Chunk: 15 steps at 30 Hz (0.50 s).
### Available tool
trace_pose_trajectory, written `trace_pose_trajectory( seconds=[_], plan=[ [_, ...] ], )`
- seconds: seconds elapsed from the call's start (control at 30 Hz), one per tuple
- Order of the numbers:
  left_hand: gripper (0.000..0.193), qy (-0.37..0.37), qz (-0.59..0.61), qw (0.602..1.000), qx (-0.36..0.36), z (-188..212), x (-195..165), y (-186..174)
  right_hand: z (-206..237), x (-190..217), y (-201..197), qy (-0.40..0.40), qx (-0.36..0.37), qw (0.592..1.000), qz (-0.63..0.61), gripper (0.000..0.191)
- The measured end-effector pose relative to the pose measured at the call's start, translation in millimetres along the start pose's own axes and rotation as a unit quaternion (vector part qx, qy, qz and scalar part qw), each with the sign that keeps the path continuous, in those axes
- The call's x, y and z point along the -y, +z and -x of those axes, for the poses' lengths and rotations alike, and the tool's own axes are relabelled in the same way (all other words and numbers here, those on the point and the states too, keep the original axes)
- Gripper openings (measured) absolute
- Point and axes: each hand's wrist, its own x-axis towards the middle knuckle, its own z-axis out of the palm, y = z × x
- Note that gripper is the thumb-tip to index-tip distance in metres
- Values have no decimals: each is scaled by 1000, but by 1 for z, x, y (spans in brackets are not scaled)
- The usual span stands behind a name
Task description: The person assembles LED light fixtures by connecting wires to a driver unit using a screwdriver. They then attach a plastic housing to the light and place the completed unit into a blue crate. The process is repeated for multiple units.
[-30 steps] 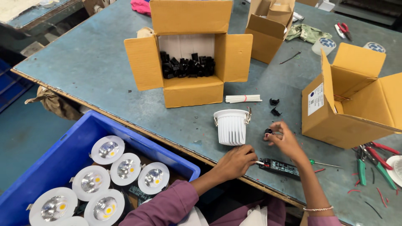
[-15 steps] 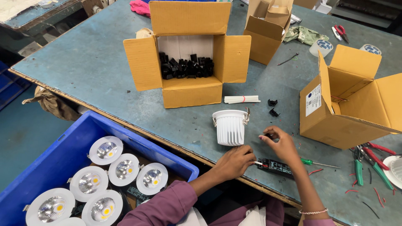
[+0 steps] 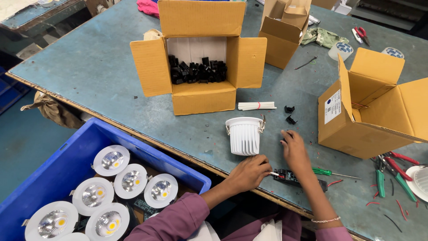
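Note:
A white ribbed downlight housing (image 3: pixel 244 135) stands on the grey-blue table (image 3: pixel 102 71). My left hand (image 3: pixel 248 172), just in front of it, pinches a thin white wire end (image 3: pixel 274 173) that leads to a black driver unit (image 3: pixel 294 177) near the table's front edge. My right hand (image 3: pixel 294 149) rests over the driver, its fingertips on a small black clip (image 3: pixel 284 135). Two more black clips (image 3: pixel 290 114) lie a little farther back, next to a bundle of white sleeves (image 3: pixel 257 105).
An open carton of black clips (image 3: pixel 199 67) stands behind the housing. Another open carton (image 3: pixel 372 107) is at the right, a third (image 3: pixel 281 27) at the back. A green screwdriver (image 3: pixel 334 173) and pliers (image 3: pixel 392 172) lie at the right. A blue crate (image 3: pixel 58 169) of finished downlights sits lower left.
My right hand has moved slightly left and lowered toward the table with the small black clip. My left hand stays by the driver's wire. The housing has not moved.

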Motion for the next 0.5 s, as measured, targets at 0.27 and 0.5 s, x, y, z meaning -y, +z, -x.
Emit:
trace_pose_trajectory(
  seconds=[0.27,0.5],
  plan=[
    [10,8,13,1000,-8,7,15,15,19,7,-9,14,43,996,74,47],
    [15,21,-4,1000,-21,14,32,28,31,-23,1,-69,93,989,92,51]
  ],
)
